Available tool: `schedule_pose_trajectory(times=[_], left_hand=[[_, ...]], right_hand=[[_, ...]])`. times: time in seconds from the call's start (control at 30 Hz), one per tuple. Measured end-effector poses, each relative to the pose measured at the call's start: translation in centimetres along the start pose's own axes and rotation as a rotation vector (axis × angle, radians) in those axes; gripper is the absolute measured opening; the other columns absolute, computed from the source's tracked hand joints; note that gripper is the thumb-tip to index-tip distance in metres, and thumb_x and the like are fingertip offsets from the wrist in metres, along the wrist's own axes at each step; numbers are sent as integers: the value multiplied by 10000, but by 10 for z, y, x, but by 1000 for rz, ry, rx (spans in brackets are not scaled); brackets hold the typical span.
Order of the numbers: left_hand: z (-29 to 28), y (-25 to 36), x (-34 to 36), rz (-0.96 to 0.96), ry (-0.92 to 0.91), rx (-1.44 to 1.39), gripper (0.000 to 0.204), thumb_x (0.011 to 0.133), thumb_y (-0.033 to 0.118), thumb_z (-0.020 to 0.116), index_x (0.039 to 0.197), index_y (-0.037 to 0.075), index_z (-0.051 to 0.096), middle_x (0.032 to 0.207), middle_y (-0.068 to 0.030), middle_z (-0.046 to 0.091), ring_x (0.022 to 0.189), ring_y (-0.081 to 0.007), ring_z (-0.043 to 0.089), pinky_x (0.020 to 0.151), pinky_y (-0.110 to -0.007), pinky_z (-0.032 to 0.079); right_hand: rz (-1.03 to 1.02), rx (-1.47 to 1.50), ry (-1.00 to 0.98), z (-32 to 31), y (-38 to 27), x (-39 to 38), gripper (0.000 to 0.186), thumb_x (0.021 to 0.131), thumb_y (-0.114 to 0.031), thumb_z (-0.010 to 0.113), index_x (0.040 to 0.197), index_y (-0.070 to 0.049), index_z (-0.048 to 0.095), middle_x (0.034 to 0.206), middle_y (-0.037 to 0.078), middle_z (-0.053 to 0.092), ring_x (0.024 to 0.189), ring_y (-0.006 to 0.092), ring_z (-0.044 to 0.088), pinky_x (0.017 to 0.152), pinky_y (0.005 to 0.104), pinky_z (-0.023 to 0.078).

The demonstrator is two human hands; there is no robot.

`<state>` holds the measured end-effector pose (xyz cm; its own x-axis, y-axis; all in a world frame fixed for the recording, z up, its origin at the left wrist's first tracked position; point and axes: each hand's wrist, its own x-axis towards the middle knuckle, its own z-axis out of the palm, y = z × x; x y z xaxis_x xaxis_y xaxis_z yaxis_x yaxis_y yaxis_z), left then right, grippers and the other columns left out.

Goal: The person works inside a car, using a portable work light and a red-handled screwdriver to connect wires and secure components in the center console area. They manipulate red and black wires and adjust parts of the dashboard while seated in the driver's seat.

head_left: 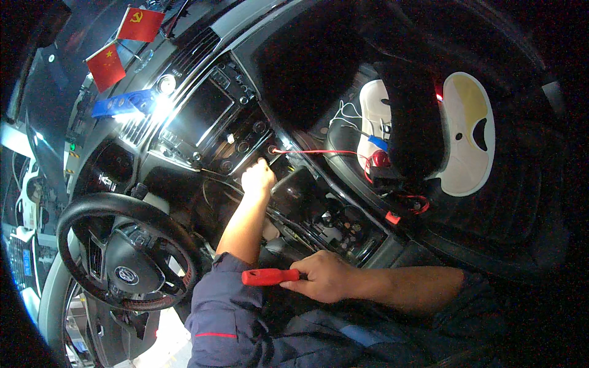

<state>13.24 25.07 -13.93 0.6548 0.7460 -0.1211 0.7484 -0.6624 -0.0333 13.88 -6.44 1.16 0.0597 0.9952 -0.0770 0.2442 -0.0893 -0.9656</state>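
My right hand (325, 277) is closed around the shaft end of a red-handled screwdriver (267, 277), its handle pointing left across my left sleeve. My left hand (259, 178) reaches forward to the lower edge of the centre console (240, 147), just below the round knobs. Its fingers are curled against the console there, and what they grip is hidden. Beside them, a red cable (319, 151) runs from a round socket (272, 149) in the panel toward the passenger seat. An exposed gear-lever area (343, 227) lies behind my left hand.
A black steering wheel (67, 245) stands at the left. On the dashboard, a blue work lamp (123, 104) shines near two small red flags (140, 24). White cushion-like pieces (457, 165) and a red-and-black device (380, 161) with cables lie on the passenger seat.
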Motion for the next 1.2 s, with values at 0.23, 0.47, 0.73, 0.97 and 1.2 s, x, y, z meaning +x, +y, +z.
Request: schedule_pose_trajectory(times=[0.23,0.47,0.73,0.97,1.2], left_hand=[[-15,8,-2,-58,-106,48,313,944,235,530,1108,54,724,1091,-194,757,1037,-371,735,901,-464,579],[-27,27,1,-309,-185,-107,352,900,285,592,1089,52,776,1166,-203,749,1117,-358,715,970,-430,546],[-16,20,25,-339,-278,-651,569,930,540,572,1174,58,752,1276,-208,703,1240,-382,645,1015,-428,506],[-16,27,20,-444,-236,-232,470,883,469,662,1159,108,781,1265,-191,718,1187,-334,692,1012,-425,536],[-18,23,0,-186,-83,-154,360,920,348,572,1067,67,743,1134,-235,732,1124,-384,700,991,-473,541]], right_hand=[[74,-5,-69,-1,-4,-1,298,927,-389,751,946,-91,754,739,191,675,712,388,693,637,466,518],[-5,-35,-28,6,4,0,280,928,-372,736,964,-94,748,759,197,683,731,394,698,654,482,528],[3,132,-1,2,3,-2,262,916,-345,710,985,-94,745,774,220,693,757,409,711,664,497,550],[-23,98,18,1,0,-2,269,911,-348,708,995,-94,744,783,217,698,764,411,714,671,504,550],[-46,71,39,3,-2,-3,246,897,-291,776,897,-51,719,758,207,673,719,393,692,620,462,510]])
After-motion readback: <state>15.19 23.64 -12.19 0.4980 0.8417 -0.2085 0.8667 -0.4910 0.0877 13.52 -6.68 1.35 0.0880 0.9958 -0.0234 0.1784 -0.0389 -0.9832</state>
